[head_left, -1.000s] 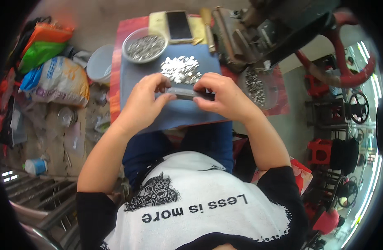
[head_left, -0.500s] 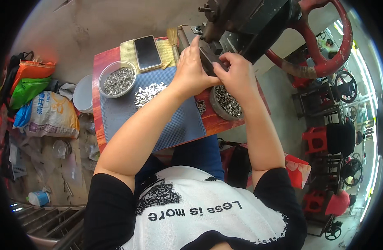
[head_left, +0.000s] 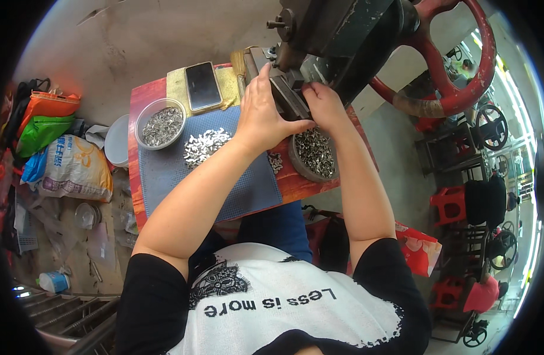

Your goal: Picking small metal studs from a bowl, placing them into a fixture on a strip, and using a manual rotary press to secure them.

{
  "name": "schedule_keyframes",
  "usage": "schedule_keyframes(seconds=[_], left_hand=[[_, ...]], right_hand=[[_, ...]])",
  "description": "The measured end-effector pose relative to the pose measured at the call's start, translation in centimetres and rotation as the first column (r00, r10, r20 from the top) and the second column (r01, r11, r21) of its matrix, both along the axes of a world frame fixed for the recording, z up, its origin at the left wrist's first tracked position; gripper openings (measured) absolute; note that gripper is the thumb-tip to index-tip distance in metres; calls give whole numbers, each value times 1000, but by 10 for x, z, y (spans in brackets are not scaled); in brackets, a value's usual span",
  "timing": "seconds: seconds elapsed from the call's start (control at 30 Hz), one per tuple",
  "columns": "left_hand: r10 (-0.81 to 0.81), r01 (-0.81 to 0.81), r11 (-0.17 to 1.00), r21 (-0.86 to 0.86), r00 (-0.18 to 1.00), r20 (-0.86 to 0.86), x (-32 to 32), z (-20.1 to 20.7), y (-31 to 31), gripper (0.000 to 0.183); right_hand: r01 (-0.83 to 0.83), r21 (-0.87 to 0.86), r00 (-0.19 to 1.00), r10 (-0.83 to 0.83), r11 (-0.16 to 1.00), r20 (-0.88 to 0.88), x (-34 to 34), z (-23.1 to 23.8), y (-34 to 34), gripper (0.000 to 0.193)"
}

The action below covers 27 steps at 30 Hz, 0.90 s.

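A dark screw press (head_left: 343, 47) stands at the far side of the small table, with a steel block (head_left: 288, 97) under its ram. My left hand (head_left: 261, 115) rests along the left of this block, fingers stretched up and thumb spread out to the right. On the block's right side, my right hand (head_left: 324, 106) has its fingers bent together near the ram; what is in them, if anything, is hidden. A clear tub of small metal parts (head_left: 314, 157) sits just below my hands. Small white pieces (head_left: 206, 147) lie heaped on a blue mat (head_left: 230, 198).
Another clear tub of thin metal pieces (head_left: 161, 124) stands at the left, near a phone (head_left: 203, 87) on a yellow cloth (head_left: 176, 80). The press's red handwheel (head_left: 428, 59) reaches out right. Sacks (head_left: 74, 165) and a white bucket (head_left: 116, 136) stand left of the table.
My right hand has moved up and away from my left thumb, toward the press ram. More of the steel block shows between my hands. The whole view has shifted slightly.
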<state>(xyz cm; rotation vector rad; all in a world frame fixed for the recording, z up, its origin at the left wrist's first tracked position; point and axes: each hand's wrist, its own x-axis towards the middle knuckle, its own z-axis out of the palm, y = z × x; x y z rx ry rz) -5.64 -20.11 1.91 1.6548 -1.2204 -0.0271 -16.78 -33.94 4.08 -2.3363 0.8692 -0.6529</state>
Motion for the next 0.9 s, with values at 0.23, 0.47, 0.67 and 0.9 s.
schedule_keyframes(seconds=[0.23,0.47,0.67,0.9], left_hand=[[37,-35,999,41,998,-45,3,0,7,136],[30,-30,1000,-8,999,-42,4,-1,-3,133],[-73,74,997,22,997,-36,44,-1,-24,139],[-130,138,983,125,989,-67,63,6,-48,142]], right_hand=[[237,724,499,-721,647,481,-46,-2,-6,37],[313,162,272,-252,936,929,-128,43,-86,26],[383,184,543,-382,905,748,-167,120,-83,24],[373,176,619,-386,911,684,-175,195,-77,18]])
